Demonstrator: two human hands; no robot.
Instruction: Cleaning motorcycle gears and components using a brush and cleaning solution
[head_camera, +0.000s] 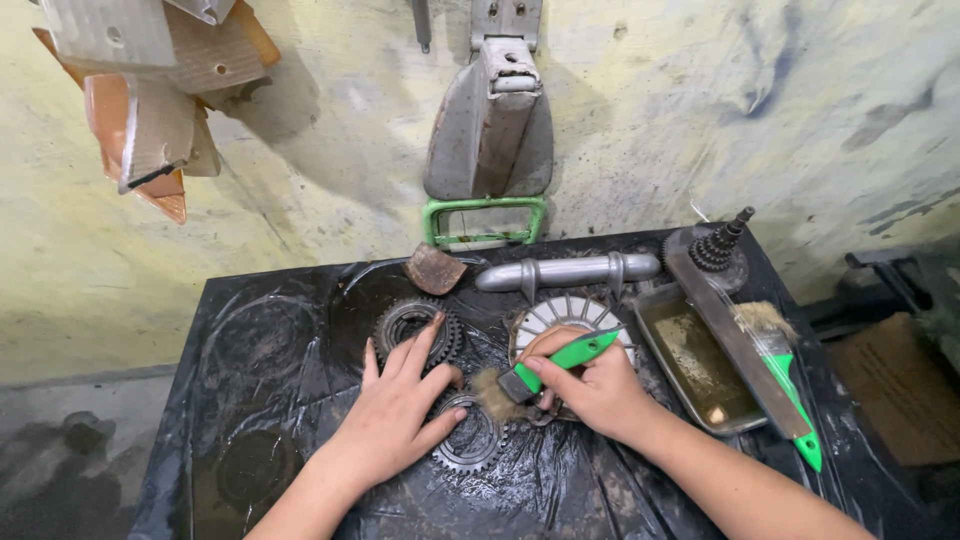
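My left hand (395, 405) lies flat, fingers spread, pressing on a dark toothed gear ring (468, 440) on the black plastic-covered bench. My right hand (590, 385) grips a green-handled paintbrush (560, 360), its bristles (493, 393) touching the ring near my left thumb. Just beyond my left fingertips sits a second dark gear (412, 325). A round, light grey finned disc (570, 315) rests behind my right hand, partly hidden by it.
A metal tray (650, 325) of murky liquid stands at the right, with a flat metal bar (740, 345) and another green-handled brush (785, 370) laid over it. Behind lie a grey metal shaft (565, 270), a stepped gear cluster (718, 248), a rusty piece (435, 268) and a stained wall.
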